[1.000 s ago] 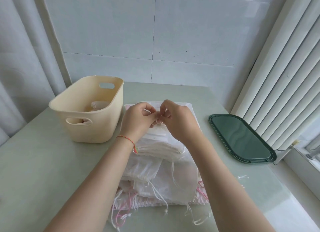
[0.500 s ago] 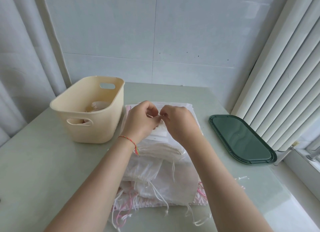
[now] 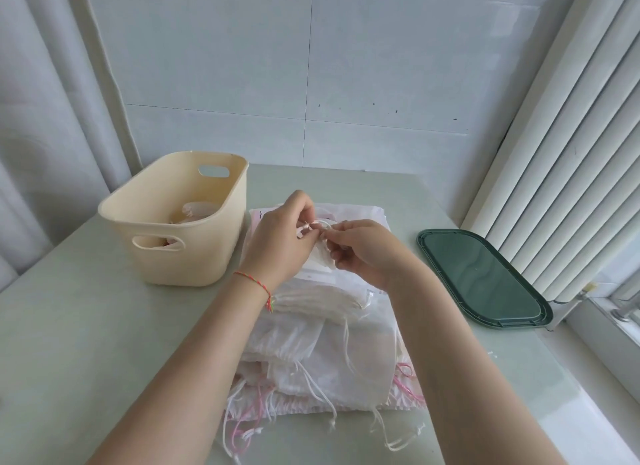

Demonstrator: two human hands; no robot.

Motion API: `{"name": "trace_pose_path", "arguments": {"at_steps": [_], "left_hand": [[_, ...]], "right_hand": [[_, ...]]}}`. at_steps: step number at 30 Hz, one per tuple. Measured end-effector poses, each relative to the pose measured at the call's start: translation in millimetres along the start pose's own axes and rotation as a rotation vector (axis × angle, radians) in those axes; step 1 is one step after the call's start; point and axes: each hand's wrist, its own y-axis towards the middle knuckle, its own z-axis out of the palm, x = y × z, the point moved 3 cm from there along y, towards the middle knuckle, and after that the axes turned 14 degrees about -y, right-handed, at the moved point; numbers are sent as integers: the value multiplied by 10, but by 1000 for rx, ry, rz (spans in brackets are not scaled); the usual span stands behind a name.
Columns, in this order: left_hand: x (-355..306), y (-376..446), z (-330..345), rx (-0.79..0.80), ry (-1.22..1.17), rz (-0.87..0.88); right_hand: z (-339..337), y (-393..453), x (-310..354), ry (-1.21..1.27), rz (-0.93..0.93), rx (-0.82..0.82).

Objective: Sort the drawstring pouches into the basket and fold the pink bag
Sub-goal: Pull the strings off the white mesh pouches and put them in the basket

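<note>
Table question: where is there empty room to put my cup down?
Bare table lies left of the pouch pile, in front of the basket. There is also a strip behind the pile toward the wall, and a narrow gap between the pile and the green tray. The middle is crowded: pile, loose strings, and both hands working a pouch.

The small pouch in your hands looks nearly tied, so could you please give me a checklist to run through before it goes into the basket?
1. Both hands on the small pouch: left hand and right hand pinch its cord: ok.
2. Cord knotted: cannot tell.
3. Basket upright, open: ok.
4. Room in the basket: ok.
5. Path left to the basket clear: ok.
6. Pile of pouches emptied: not ok.
</note>
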Motion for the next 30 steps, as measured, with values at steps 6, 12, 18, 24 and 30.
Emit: {"name": "trace_pose_path", "arguments": {"at_steps": [6, 12, 18, 24, 30], "left_hand": [[55, 11, 24, 47, -209, -18], [172, 30, 66, -3, -200, -56], [106, 17, 28, -1, -166, -82], [226, 29, 38, 107, -125, -199], [259, -43, 92, 421, 171, -267]], "right_hand": [[-42, 38, -41, 106, 62, -18], [-68, 44, -63, -45, 37, -45], [-78, 37, -40, -205, -14, -99], [-205, 38, -14, -502, -99, -441], [-274, 80, -52, -723, -161, -547]]}}
